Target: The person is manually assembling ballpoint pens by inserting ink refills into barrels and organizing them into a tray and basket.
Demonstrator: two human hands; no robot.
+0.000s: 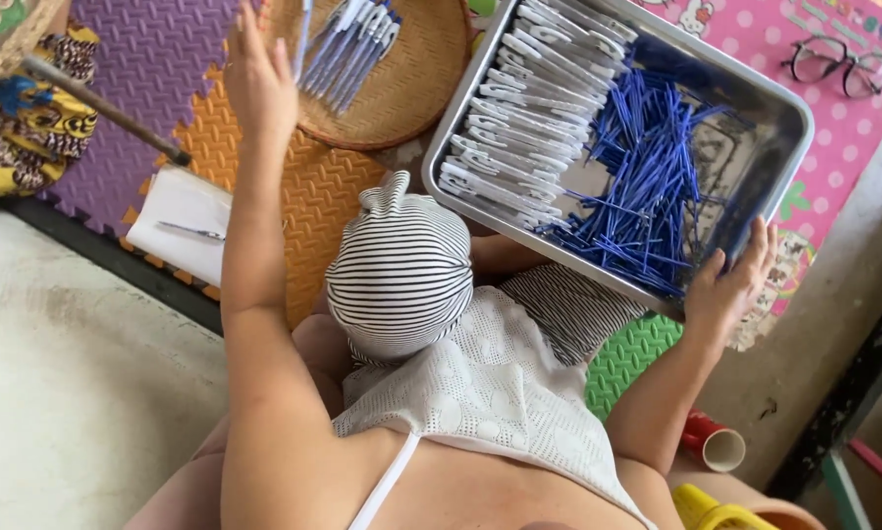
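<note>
Left hand (257, 74) reaches far left, fingers spread, pinching one white-blue pen (303, 39) at the edge of the woven basket (416, 88) holding finished pens (347, 44). Right hand (730, 285) lies open, fingers wide, gripping the near right rim of the metal tray (789, 147). Tray holds white pen barrels (519, 128) on its left, blue refills (647, 177) right. Eyeglasses (838, 64) far right on pink mat (833, 157).
</note>
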